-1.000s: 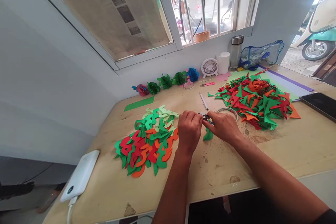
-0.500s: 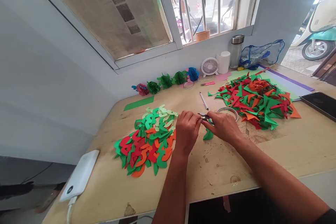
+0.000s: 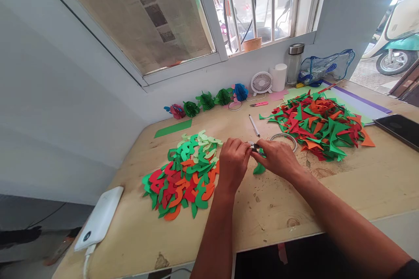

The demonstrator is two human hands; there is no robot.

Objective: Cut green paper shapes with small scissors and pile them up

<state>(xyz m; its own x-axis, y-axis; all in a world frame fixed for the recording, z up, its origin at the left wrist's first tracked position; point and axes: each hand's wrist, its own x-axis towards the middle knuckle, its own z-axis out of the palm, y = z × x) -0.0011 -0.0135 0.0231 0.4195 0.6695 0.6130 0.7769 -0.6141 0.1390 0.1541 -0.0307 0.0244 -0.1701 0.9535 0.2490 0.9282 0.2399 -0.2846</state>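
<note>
My right hand [image 3: 280, 158] is closed around a small dark metal tool [image 3: 258, 150], which looks like pliers or a stapler. My left hand [image 3: 233, 160] has its fingers pinched at the tool's tip; what they hold there is too small to name. Both hands are close together over the table. Under the right hand's fingers lies a green paper piece [image 3: 259, 168], partly hidden. Left of my left hand spreads a pile of curved cut paper shapes [image 3: 183, 174] in green, red and orange. A roll of tape or wire [image 3: 293, 138] lies just behind my right hand.
A heap of paper scraps [image 3: 324, 124] lies at the right, beside a phone [image 3: 399, 127]. Farther back are a white pen [image 3: 254, 125], pink snips [image 3: 259, 104], a small fan [image 3: 262, 83], a glass bottle [image 3: 294, 65] and paper turtles [image 3: 206, 101]. A power bank [image 3: 100, 218] sits front left.
The fingers of my right hand have shifted slightly on the tool, and its tip has changed angle a little. Both hands stay in almost the same place.
</note>
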